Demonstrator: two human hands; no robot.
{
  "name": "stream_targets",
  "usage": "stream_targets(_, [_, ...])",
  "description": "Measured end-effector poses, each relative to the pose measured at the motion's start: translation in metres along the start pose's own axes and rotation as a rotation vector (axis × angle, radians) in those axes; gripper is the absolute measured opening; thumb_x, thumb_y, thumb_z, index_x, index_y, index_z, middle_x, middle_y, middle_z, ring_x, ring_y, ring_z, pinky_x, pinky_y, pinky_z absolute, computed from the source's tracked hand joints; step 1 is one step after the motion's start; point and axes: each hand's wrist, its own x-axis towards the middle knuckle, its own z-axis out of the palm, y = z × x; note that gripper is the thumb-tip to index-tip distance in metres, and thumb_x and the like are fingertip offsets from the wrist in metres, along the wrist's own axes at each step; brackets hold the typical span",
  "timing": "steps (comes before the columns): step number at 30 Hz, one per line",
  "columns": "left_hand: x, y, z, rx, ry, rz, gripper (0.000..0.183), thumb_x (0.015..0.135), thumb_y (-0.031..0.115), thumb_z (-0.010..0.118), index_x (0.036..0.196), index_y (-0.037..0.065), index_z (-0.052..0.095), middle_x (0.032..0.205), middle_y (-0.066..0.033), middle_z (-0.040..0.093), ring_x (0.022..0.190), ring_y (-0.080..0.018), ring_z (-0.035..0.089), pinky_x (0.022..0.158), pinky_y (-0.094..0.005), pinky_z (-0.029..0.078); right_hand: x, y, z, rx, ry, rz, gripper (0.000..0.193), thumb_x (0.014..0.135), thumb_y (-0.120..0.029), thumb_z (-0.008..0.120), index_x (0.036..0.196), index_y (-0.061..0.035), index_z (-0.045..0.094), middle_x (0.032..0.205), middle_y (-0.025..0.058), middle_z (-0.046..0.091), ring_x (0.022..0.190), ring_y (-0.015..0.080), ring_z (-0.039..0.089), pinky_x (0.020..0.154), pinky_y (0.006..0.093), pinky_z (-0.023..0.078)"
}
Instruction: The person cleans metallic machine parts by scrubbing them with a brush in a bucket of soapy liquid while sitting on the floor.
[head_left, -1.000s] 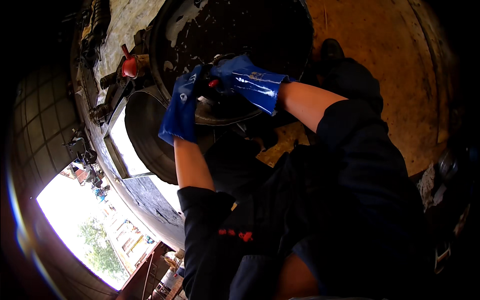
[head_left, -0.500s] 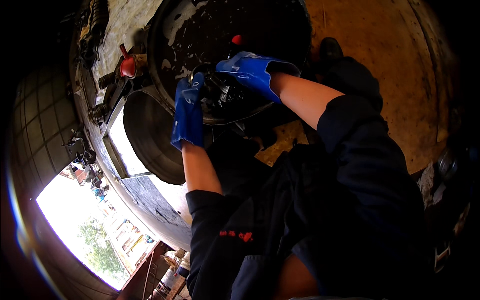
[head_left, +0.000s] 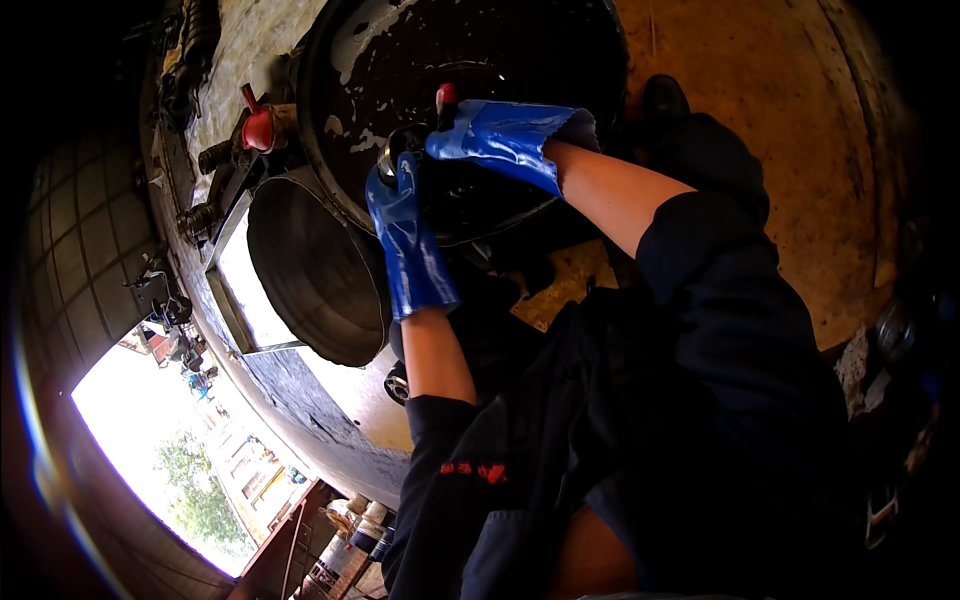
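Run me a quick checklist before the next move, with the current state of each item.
1. Gloves on both hands: ok, both blue.
2. Left hand on the dark metal part: ok, held near its edge.
3. Right hand gripping the red-ended tool: ok, red end sticking out past the glove.
4. Tool's other end: cannot tell, hidden.
5. Metal part over the large dark basin: ok.
6. Forearms covered: not ok, bare above the cuffs.

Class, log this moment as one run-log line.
left hand: holds metal part | right hand: holds red-ended tool | place: over dark basin
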Motion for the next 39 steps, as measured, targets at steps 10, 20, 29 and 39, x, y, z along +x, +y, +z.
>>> stream_targets(10, [0.018, 0.041, -0.005, -0.003, -0.285, -0.287, 0.048, 0.095, 0.033, 0.073, 0.124, -0.003, 0.063, 0.100, -0.0165, 0.072, 0.082, -0.0273, 0.068, 0.072, -0.0405, 0.055, 0.010, 0.044, 0.010, 0.377, 0.136, -0.075, 0.037, 0.095, -0.036, 0.063, 0.105, -0.0035, 0.076, 0.093, 0.0157, 0.074, 0.086, 0.0214, 0.068, 0.080, 0.0377, 0.052])
stream_targets(20, [0.073, 0.045, -0.016, 0.176, -0.678, -0.456, 0.048, 0.101, 0.042, 0.066, 0.108, -0.004, 0.074, 0.092, -0.0117, 0.074, 0.088, -0.0199, 0.067, 0.081, -0.0333, 0.052, 0.036, 0.026, 0.027, -0.471, 0.251, -0.357, 0.029, 0.088, -0.041, 0.069, 0.100, -0.0157, 0.077, 0.091, 0.0102, 0.075, 0.088, 0.0288, 0.075, 0.079, 0.0389, 0.060])
stream_targets(29, [-0.008, 0.039, 0.034, 0.143, 0.055, 0.063, 0.043, 0.093, 0.030, 0.073, 0.120, -0.003, 0.070, 0.103, -0.0170, 0.075, 0.089, -0.0268, 0.069, 0.081, -0.0400, 0.055, 0.010, 0.066, 0.006, 0.240, 0.213, -0.582, 0.038, 0.099, -0.043, 0.059, 0.104, -0.0084, 0.076, 0.089, 0.0043, 0.070, 0.078, 0.0180, 0.063, 0.072, 0.0336, 0.050])
stream_targets(39, [0.081, 0.036, -0.027, -0.109, -0.844, -0.371, 0.036, 0.103, 0.027, 0.061, 0.122, -0.002, 0.069, 0.112, -0.0104, 0.074, 0.101, -0.0213, 0.070, 0.082, -0.0353, 0.058, 0.018, 0.012, 0.011, -0.227, 0.222, -0.103, 0.038, 0.090, -0.043, 0.064, 0.100, -0.0086, 0.077, 0.083, 0.0153, 0.072, 0.081, 0.0312, 0.072, 0.077, 0.0399, 0.057])
